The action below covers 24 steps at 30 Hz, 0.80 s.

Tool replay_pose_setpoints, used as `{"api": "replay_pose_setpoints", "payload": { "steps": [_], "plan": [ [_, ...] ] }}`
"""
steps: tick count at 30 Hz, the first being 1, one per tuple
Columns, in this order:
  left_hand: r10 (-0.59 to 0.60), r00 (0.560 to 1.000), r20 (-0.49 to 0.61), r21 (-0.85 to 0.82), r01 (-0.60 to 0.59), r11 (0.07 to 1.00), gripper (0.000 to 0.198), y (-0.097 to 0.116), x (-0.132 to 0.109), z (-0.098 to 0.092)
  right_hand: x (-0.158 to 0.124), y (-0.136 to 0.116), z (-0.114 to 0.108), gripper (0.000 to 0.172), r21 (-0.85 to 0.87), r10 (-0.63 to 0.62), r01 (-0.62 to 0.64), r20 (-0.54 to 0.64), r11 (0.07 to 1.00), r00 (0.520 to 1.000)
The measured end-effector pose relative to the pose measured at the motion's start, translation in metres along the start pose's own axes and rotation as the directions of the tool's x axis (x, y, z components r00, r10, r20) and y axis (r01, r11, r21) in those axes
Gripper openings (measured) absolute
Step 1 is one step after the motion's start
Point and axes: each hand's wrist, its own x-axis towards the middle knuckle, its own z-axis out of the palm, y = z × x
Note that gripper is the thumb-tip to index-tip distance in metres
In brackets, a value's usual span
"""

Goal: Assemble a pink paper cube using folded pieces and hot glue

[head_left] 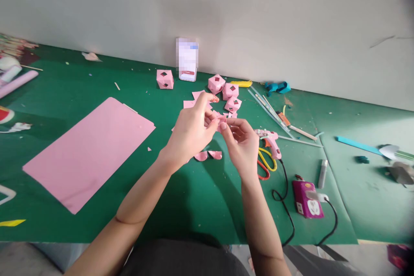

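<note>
Near the centre of the frame, a small pink paper piece (221,120) is up between the 2 hands, above the worktop (174,220). The left hand (193,126) has its grip closed on the piece, pinching it from the left with thumb and fingers. The right hand (241,143) also has its grip closed on it, thumb and forefinger pressed together at its right side.

Just below the hands lie 2 curved pink scraps (208,155); flat pink cutouts (198,94) lie partly hidden behind the left hand. At upper centre stand 4 folded pink shapes (164,79) with dark diamond openings: 1 by itself on the left, 3 grouped on the right. Between them a phone (187,62) leans upright against the wall (123,13); its screen is blurred.

A large pink sheet (90,155) lies at left. Right of the right hand are a pink glue gun (274,145) and, at lower right, a magenta power block (305,200) with a white plug (318,196) in it.
</note>
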Motion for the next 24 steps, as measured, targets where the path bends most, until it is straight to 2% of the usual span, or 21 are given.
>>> {"api": "replay_pose_setpoints", "payload": {
  "steps": [2,4,10,13,17,20,24],
  "plan": [
    [0.003,1.000,0.010,-0.002,-0.002,1.000,0.034,0.000,-0.001,0.001,0.000,0.001,-0.002,0.020,-0.062,-0.082,0.079,-0.043,0.995,0.996],
    [0.000,1.000,0.015,-0.018,0.000,1.000,0.033,0.000,-0.001,0.001,0.001,0.002,-0.003,0.019,-0.069,-0.112,0.108,-0.047,0.992,0.993],
    [-0.006,1.000,0.030,-0.060,0.007,0.998,0.033,-0.003,0.000,-0.002,0.005,0.005,-0.007,0.028,0.113,0.010,-0.014,0.043,0.994,0.999],
    [-0.014,1.000,0.011,-0.061,0.015,0.998,0.033,-0.004,0.001,-0.005,0.006,0.004,-0.007,0.032,0.104,0.028,-0.032,0.045,0.994,0.999],
    [-0.029,0.999,0.045,-0.084,0.033,0.996,0.034,-0.003,0.000,-0.007,0.004,0.002,-0.005,0.026,0.069,-0.005,0.000,0.073,0.998,0.997],
    [-0.038,0.996,0.082,-0.110,0.047,0.993,0.035,-0.002,0.000,-0.006,0.002,0.002,-0.003,0.024,0.070,-0.004,0.001,0.055,0.998,0.998],
    [-0.031,0.996,0.084,-0.138,0.043,0.990,0.035,-0.001,0.000,-0.002,0.000,0.003,0.003,0.031,0.113,0.006,-0.005,-0.010,0.994,1.000]
  ]
}}
